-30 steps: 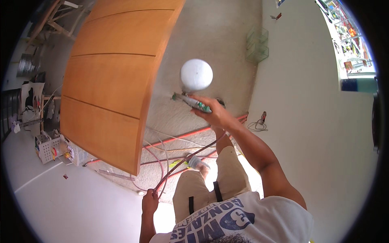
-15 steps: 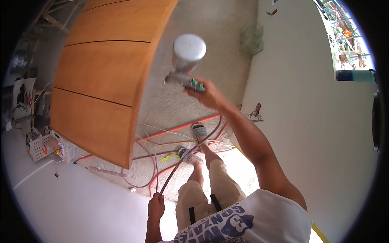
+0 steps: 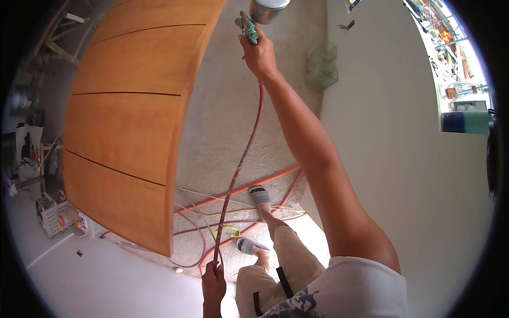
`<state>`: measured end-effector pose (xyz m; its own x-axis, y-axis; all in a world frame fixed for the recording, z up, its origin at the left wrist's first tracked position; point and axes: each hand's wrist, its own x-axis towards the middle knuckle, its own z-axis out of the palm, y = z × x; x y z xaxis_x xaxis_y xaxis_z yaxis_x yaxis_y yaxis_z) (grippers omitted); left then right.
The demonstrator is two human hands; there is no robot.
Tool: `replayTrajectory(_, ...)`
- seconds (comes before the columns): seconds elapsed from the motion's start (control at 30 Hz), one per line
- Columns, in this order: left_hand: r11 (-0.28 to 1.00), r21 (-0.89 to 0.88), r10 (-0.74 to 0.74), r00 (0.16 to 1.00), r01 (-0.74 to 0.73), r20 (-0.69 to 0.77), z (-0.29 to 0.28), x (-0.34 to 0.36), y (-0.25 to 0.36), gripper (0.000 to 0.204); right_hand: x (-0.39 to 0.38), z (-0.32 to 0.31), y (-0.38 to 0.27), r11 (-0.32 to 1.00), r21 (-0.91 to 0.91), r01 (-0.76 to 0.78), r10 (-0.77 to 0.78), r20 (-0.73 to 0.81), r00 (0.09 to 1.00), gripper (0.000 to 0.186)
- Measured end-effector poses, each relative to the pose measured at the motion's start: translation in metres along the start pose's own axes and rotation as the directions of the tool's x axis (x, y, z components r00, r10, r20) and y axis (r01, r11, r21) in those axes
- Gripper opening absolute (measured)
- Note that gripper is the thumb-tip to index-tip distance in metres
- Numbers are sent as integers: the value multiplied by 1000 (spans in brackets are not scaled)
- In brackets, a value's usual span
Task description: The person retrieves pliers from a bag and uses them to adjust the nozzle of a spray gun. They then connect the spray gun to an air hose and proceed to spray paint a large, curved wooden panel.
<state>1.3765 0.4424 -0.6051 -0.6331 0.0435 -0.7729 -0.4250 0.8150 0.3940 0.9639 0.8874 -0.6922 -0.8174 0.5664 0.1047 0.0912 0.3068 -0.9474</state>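
My right hand (image 3: 260, 56) grips a spray gun (image 3: 248, 27) with a silver cup (image 3: 269, 9) on it, out at the end of my stretched arm. The cup's top is cut off by the upper edge. From below that hand a dark red hose (image 3: 243, 159) runs down to my left hand (image 3: 213, 289), closed around it low in the view. Left of the gun stands a large orange-brown wooden panel (image 3: 127, 119) with dark grooves across it. The gun is apart from the panel's right edge.
Orange and red hoses (image 3: 241, 189) and thin cords cross the rough floor around my sandalled feet. A white wall (image 3: 382, 159) rises on the right, with glass boxes (image 3: 322, 64) at its foot. A perforated white basket (image 3: 54, 218) sits at the panel's lower left.
My right hand has carried the spray gun up and away from me, straightening the arm. The hose now stretches between both hands. My left hand has shifted slightly down and right.
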Motion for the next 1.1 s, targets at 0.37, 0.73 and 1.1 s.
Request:
replayTrajectory(0.37,973,154,-180,983,172,36,-23,-37,-85,24,-192,-34,-28,993,-79,-88,112,383,917,48)
replayTrajectory(0.73,972,184,-125,984,147,-124,-35,-167,-281,20,-488,-33,-98,996,-15,-87,73,702,709,51)
replayTrajectory(1.1,955,160,-256,966,248,30,34,-297,-425,23,-653,-41,-150,995,-75,-65,89,968,236,52)
